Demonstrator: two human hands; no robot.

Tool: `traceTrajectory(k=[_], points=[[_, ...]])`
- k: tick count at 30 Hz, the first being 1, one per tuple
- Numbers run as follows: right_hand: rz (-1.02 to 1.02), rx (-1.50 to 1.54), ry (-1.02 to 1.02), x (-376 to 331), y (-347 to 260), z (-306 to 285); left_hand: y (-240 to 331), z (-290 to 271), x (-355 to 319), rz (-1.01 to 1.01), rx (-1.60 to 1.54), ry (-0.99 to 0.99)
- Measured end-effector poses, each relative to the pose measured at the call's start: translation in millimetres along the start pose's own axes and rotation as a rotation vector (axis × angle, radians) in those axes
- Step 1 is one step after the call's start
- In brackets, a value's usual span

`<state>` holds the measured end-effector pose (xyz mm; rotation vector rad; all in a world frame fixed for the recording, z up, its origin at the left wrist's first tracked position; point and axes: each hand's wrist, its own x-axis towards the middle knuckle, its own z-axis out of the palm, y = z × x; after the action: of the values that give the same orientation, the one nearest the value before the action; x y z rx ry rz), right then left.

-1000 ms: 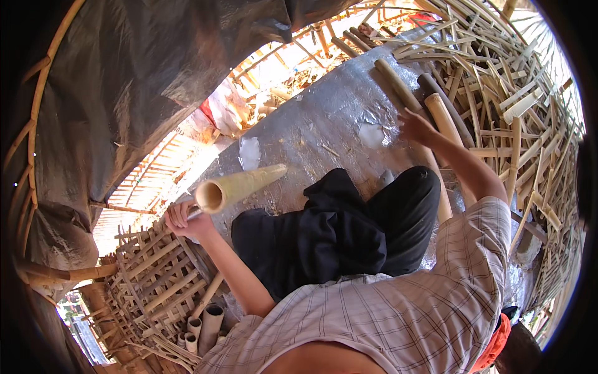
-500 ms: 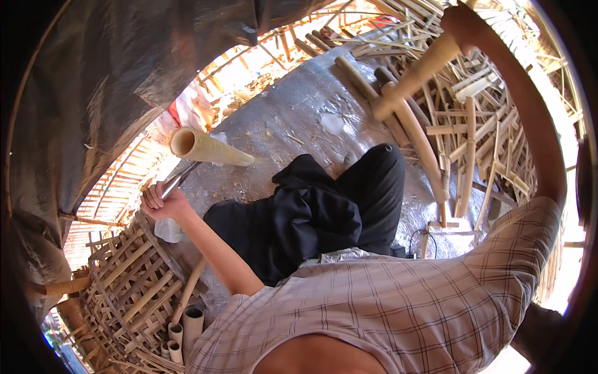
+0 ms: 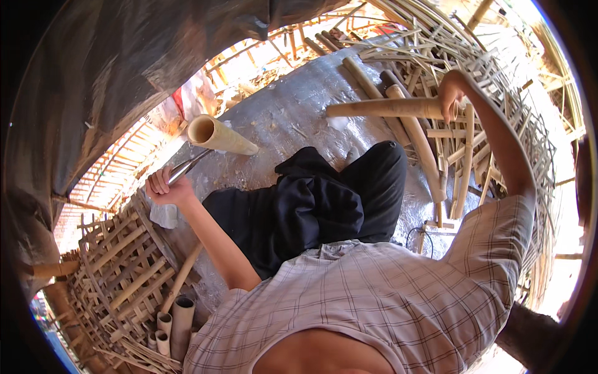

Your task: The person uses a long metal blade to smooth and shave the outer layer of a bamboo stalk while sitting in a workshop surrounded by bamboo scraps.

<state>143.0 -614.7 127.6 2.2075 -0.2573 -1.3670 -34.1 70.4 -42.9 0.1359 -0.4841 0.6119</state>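
My left hand (image 3: pixel 169 187) is closed around a knife (image 3: pixel 190 164); its long grey blade points toward an upright bamboo tube (image 3: pixel 233 139). The knife's handle is hidden in my fist. Its tip lies close to the tube's wall, and I cannot tell whether they touch. That pale tube stands on the sheet-covered floor with its open mouth up. Out to the right, my right hand (image 3: pixel 453 95) grips one end of a thick bamboo piece (image 3: pixel 380 108). The piece is held level above other bamboo lengths, its far end pointing left.
Bamboo poles (image 3: pixel 416 140) lie on the grey plastic sheet (image 3: pixel 280 100) at right, beside a heap of split bamboo (image 3: pixel 492 118). A woven bamboo basket (image 3: pixel 128 255) and several short tubes (image 3: pixel 182 318) stand at lower left. Dark sheeting (image 3: pixel 112 75) hangs at upper left.
My right hand has come down and inward from high at the right, and the bamboo piece has swung from slanting to level. My left hand stays almost still with the knife.
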Motion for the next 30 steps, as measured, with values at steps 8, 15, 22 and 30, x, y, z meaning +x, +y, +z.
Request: traceTrajectory(k=[8, 15, 22, 30], points=[[-0.099, 0.076, 0.075, 20.2, -6.4, 3.3, 4.2, 6.9, -26.9, 0.026, 0.026, 0.066], [-0.101, 0.598, -0.143, 55.1, 2.0, 41.6, -50.9, 35.6, -34.0, 0.046, 0.089, 0.109], [-0.270, 0.833, -0.106, 9.4, -60.6, 121.3, -122.0, 64.2, -20.1, 0.157, 0.447, 0.176], [-0.398, 2.037, -0.302, 47.1, -102.7, 223.4, -166.2, 64.1, 9.3, 0.154, 0.547, 0.159]])
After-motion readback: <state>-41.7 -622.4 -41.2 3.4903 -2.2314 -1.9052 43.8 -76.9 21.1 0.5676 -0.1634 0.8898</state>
